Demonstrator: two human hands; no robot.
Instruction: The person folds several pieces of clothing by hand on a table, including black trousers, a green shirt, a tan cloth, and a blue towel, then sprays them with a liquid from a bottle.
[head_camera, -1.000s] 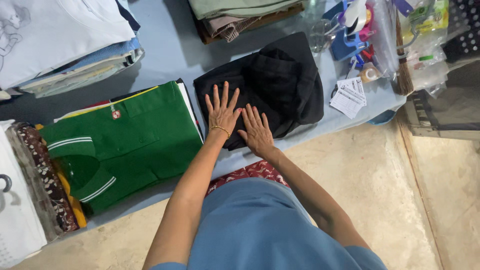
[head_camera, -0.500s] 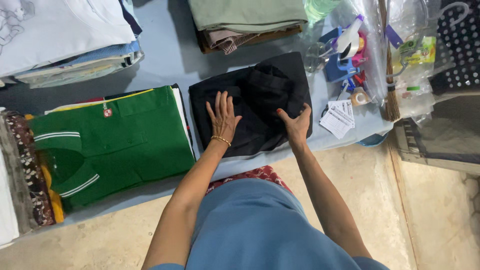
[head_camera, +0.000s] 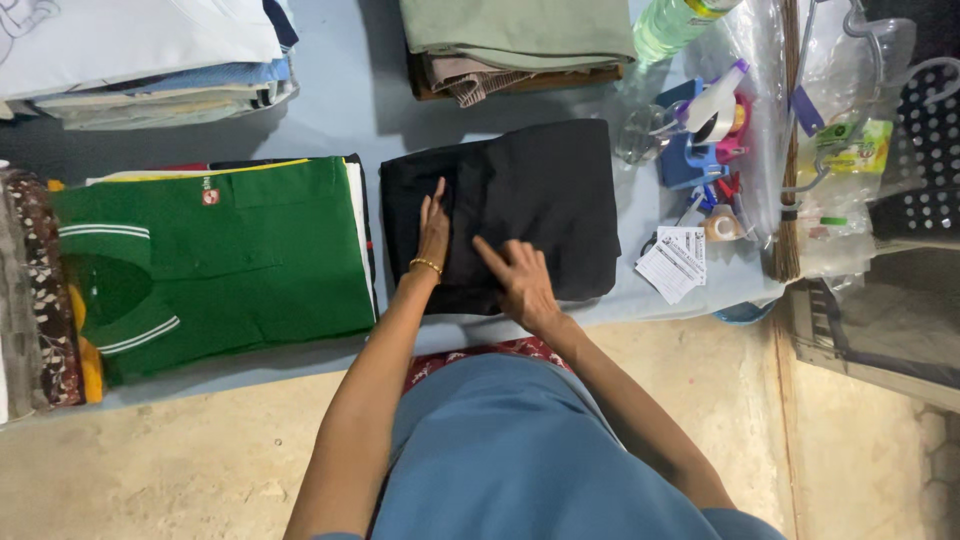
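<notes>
Here I see both hands flat on a folded black garment (head_camera: 540, 200) that lies near the front edge of the tabletop (head_camera: 330, 110), about midway along it. The left hand (head_camera: 433, 228) rests on the garment's left part, fingers straight and close together, a thin gold bangle (head_camera: 426, 265) on the wrist. The right hand (head_camera: 520, 280) presses the garment's front part, fingers spread a little, the forefinger stretched toward the left hand; neither hand grips anything. Just beside the garment, to its left, lies a folded green shirt (head_camera: 230, 250) on a stack. At the back edge sits a pile of folded olive clothes (head_camera: 520, 35). Toward the right end a clear plastic bag (head_camera: 830, 130) holds small packets I cannot make out, and a spray bottle (head_camera: 712, 105) stands near it.
</notes>
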